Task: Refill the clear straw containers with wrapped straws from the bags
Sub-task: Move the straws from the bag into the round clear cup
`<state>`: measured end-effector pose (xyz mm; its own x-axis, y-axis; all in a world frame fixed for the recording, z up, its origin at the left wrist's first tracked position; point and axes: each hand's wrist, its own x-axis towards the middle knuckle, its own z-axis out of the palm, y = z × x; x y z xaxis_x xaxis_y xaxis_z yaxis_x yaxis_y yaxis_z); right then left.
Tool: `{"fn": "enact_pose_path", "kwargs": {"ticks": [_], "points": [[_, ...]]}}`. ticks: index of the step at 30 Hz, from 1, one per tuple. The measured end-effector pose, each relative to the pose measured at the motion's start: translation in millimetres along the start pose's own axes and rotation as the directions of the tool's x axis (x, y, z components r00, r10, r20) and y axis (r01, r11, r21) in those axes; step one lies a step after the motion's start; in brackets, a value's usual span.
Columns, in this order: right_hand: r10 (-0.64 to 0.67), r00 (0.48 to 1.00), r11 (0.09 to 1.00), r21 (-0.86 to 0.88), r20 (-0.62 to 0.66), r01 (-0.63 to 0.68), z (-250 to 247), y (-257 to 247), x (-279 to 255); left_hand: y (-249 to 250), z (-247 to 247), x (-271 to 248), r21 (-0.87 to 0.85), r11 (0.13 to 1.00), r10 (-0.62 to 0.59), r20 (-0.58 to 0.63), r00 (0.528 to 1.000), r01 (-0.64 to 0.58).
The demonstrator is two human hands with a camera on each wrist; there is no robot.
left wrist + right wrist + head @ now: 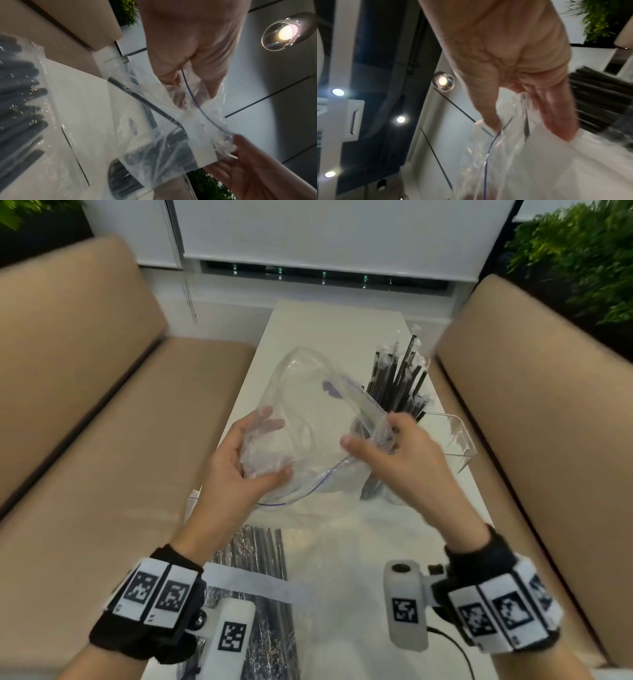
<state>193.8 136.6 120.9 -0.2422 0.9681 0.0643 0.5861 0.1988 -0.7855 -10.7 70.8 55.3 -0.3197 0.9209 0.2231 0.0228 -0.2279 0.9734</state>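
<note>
Even, soft indoor light in head view; motion blur on sofas point(85, 405) at curved edges. Glare from round ceiling lamp point(286, 32) in left wrist view. Right wrist view dim, heavily smeared; ceiling spotlights point(400, 119) flared.

Both wrists wear black bands point(150, 607) carrying white tiles printed with black square codes. Each band holds a white camera block point(406, 607), also coded. A black cable point(455, 648) trails from the right block.
</note>
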Motion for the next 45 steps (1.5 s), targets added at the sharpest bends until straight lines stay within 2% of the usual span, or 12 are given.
{"fn": "enact_pose_path", "kwargs": {"ticks": [4,7,11,14,18,21,26,28,30,33,38,45], "points": [[0.035,0.999,0.925,0.379,0.013,-0.037,13.6,13.1,7.0,0.2,5.1,0.7,0.032,0.999,0.019,0.004,1.000,-0.019],[0.086,0.952,0.600,0.748,0.294,-0.285,7.2,4.0,8.1,-0.6,1.9,2.0,0.058,0.997,-0.051,0.078,0.996,0.046],[0.014,0.930,0.418,0.843,0.367,-0.339,1.6,-5.9,7.9,-1.8,9.0,3.6,0.087,0.992,-0.110,0.197,0.974,0.094],[0.063,0.980,0.602,0.776,0.188,-0.188,-2.1,-9.8,14.7,-9.4,12.0,5.5,0.167,0.985,-0.086,0.218,0.972,0.050],[-0.086,0.993,0.944,0.312,-0.075,0.106,-5.9,-4.6,19.0,-15.9,11.2,5.0,0.172,0.985,-0.068,0.199,0.978,0.034],[-0.097,0.988,0.853,0.503,-0.118,0.144,-8.3,2.3,23.5,-14.1,11.8,5.1,0.048,0.997,-0.076,0.189,0.979,0.068],[0.216,0.973,0.617,0.761,0.079,-0.199,9.3,20.8,31.1,-20.4,10.7,4.6,-0.228,0.951,-0.170,0.181,0.969,0.209],[0.254,0.966,0.701,0.679,0.051,-0.220,20.5,31.1,26.0,-18.9,14.1,4.6,-0.253,0.933,-0.206,0.213,0.955,0.257],[0.052,0.985,0.963,0.269,-0.165,-0.006,27.2,39.5,16.5,-17.7,17.9,4.5,-0.195,0.948,-0.211,0.212,0.954,0.253],[-0.435,0.848,0.898,-0.212,-0.303,0.385,27.4,33.5,-0.3,-16.4,19.8,4.8,-0.127,0.964,-0.206,0.196,0.959,0.233],[-0.316,0.925,0.890,0.273,-0.209,0.366,19.5,9.5,-6.4,-20.2,25.8,4.3,-0.015,0.980,-0.190,0.253,0.949,0.201],[-0.273,0.961,0.862,0.433,-0.046,0.266,-20.5,-2.7,17.8,-22.5,34.3,-1.1,-0.036,0.971,-0.215,0.292,0.932,0.236]]}}
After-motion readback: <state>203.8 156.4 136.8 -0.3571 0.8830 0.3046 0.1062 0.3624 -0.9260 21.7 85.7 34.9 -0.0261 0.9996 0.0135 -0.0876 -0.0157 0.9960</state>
